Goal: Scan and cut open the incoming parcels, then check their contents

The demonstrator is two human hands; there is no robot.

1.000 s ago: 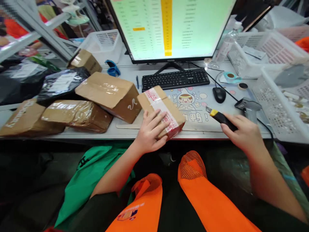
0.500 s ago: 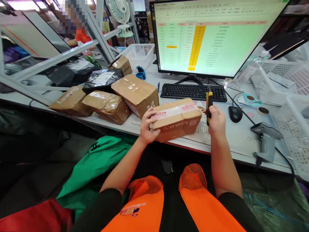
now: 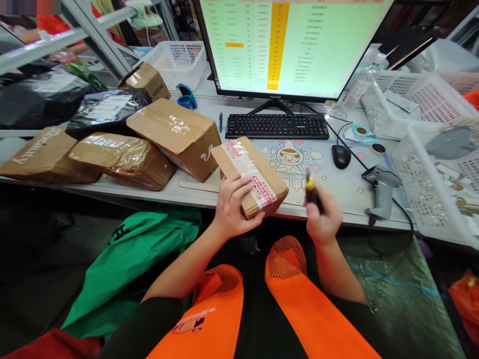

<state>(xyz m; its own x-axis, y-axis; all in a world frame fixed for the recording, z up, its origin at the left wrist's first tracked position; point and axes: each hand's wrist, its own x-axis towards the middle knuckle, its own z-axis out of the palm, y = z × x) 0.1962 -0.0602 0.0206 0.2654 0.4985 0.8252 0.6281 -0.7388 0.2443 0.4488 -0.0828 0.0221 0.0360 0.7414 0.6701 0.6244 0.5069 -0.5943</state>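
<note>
A taped cardboard box (image 3: 254,172) with red print on its tape is tilted at the desk's front edge. My left hand (image 3: 235,207) grips its near side, thumb underneath at the near corner and fingers over the top. To the right of the box, apart from it, my right hand (image 3: 324,214) is closed around a yellow and black box cutter (image 3: 311,192), which points up and away from me. The cutter's tip is blurred. Under them lies a desk mat (image 3: 299,154) with a cartoon figure.
Several cardboard boxes (image 3: 174,127) and black plastic parcels (image 3: 108,107) sit on the left. Behind the mat stand a keyboard (image 3: 277,126) and a monitor (image 3: 299,50). A mouse (image 3: 341,156), a barcode scanner (image 3: 382,192) and white baskets (image 3: 434,184) are on the right.
The box has turned, so its taped top now slants toward me. My right hand has moved away from the box with the cutter, which has tipped forward. The view has shifted right and down.
</note>
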